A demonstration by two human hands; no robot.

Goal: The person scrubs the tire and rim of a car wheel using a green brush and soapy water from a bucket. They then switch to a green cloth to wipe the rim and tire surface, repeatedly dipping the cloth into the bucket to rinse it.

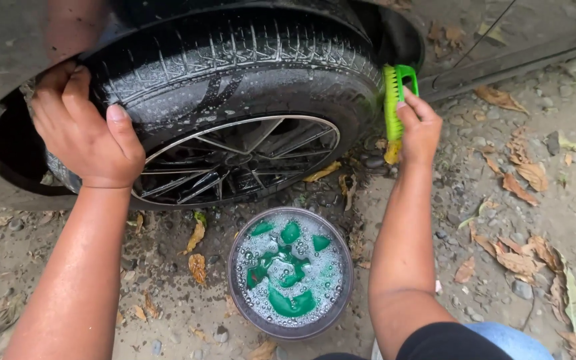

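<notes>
The wet, soapy tyre sits in the wheel arch of a dark car, with the spoked rim facing the camera. A green brush is pressed bristles-first against the tyre's right shoulder, close to the rear edge of the wheel arch; open gravel lies to its right and below. The right hand is closed around the brush's lower handle, fingers wrapped tight, wrist directly beneath the tool. The left hand rests on the tyre's left shoulder, fingers curled over the tread toward the arch and thumb laid flat on the sidewall; it holds nothing. Between the forearms, near the rim's lower edge, a round bucket of foamy green water stands on the ground, which is strewn with dry leaves and small stones.
</notes>
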